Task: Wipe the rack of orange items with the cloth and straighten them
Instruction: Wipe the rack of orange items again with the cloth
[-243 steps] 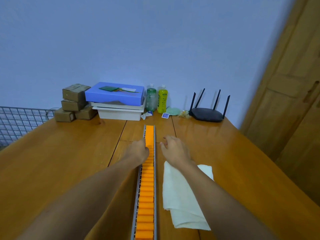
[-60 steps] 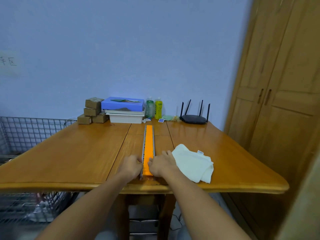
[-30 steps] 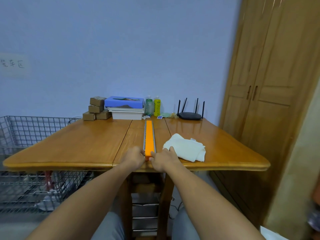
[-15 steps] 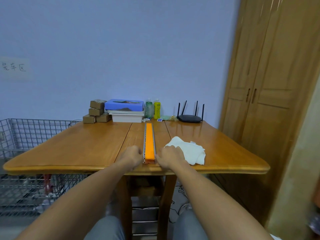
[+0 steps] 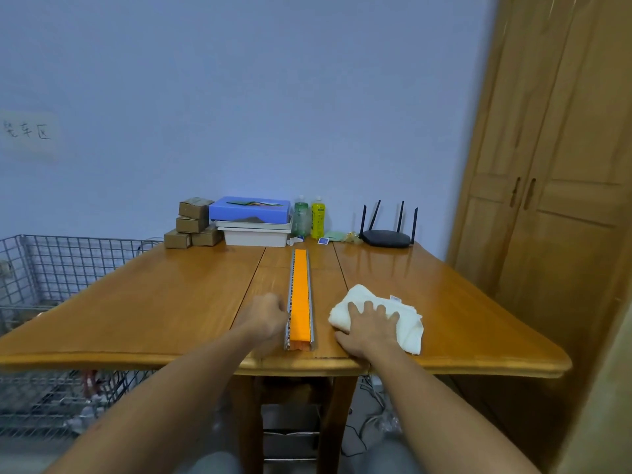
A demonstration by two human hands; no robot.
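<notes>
A long grey rack [image 5: 290, 295] runs down the middle of the wooden table [image 5: 164, 309], filled with a straight row of orange items [image 5: 301, 295]. My left hand [image 5: 268, 318] is curled against the rack's left rail near its front end. A white cloth [image 5: 408, 323] lies to the right of the rack. My right hand [image 5: 371, 328] rests flat on the cloth, fingers spread, thumb on the table at its near side.
Small cardboard boxes [image 5: 191, 222], a blue box on white trays [image 5: 251, 217], two bottles [image 5: 309, 217] and a black router [image 5: 386, 236] line the far edge. A wire cage [image 5: 61, 268] stands left. Wooden wardrobe doors [image 5: 554, 200] rise on the right.
My right hand left the rack's front end and moved right onto the cloth. The left hand stays beside the rack. Earlier both hands slid along the rack from the far part to its front end.
</notes>
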